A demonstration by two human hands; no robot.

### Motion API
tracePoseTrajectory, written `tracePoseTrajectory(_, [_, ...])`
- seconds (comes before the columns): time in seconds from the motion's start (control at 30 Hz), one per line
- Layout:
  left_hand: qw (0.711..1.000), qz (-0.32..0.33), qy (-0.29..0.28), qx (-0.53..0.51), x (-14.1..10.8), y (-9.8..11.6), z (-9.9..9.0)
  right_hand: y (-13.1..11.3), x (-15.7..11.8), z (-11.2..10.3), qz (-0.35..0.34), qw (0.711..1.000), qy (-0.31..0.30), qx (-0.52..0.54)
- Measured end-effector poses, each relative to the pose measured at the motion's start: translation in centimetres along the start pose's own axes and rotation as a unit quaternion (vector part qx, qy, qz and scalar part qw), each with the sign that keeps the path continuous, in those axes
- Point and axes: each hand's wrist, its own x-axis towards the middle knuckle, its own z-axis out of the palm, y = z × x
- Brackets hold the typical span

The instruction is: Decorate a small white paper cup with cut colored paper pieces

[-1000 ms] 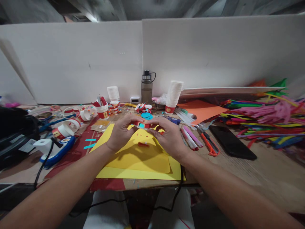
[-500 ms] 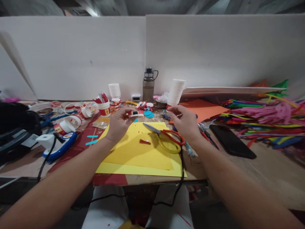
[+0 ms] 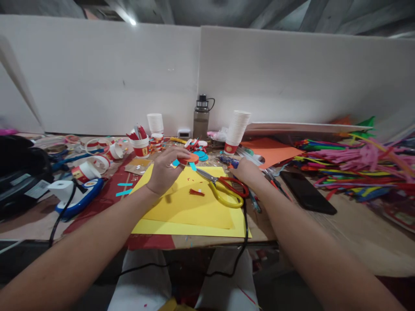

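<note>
My left hand (image 3: 167, 168) is closed, its fingertips pinching a small round paper-cup piece (image 3: 189, 159) with an orange top, a red rim and blue paper strips. It is held above the far edge of the yellow paper (image 3: 191, 218). On the right, my right hand (image 3: 247, 172) curls around what looks like a blue glue gun (image 3: 229, 161); its handle is mostly hidden by the fingers. Just left of that hand, scissors (image 3: 223, 188) with red and yellow handles lie on the yellow paper. A red fringed scrap (image 3: 196, 192) rests near their blades.
Blue paper discs (image 3: 201, 156) lie behind my left hand. A paper-cup stack (image 3: 238, 129) and a bottle (image 3: 201, 119) stand at the back. To the right are a phone (image 3: 307, 192) and pipe cleaners (image 3: 353, 160). A black cord (image 3: 245, 224) hangs over the table edge.
My left hand has turned the round piece so its orange top and blue strips show. My right hand has lowered onto the blue glue gun and closed around it. The view has shifted slightly.
</note>
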Motion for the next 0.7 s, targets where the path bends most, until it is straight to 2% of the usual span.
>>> tracePoseTrajectory(0.07, [0.999,0.035,-0.014,0.011,0.0,0.3,-0.1,-0.1,0.3,0.2,0.004,1.0,0.002,0.023])
tracePoseTrajectory(0.17, [0.999,0.044,-0.02,0.021,0.0,0.2,0.0,0.3,0.9,0.0,0.013,0.999,0.002,0.049])
tracePoseTrajectory(0.43, [0.998,0.013,-0.037,0.041,0.0,-0.6,0.0,1.9,2.5,-1.2,0.074,0.986,0.005,0.149])
tracePoseTrajectory(0.6, [0.998,-0.013,-0.048,0.048,-0.2,-0.7,0.1,1.7,1.7,-1.8,0.056,0.973,0.044,0.221])
tracePoseTrajectory(0.7, [0.997,-0.041,-0.043,0.051,-0.4,-1.1,0.2,1.0,0.9,-1.8,0.031,0.955,0.069,0.287])
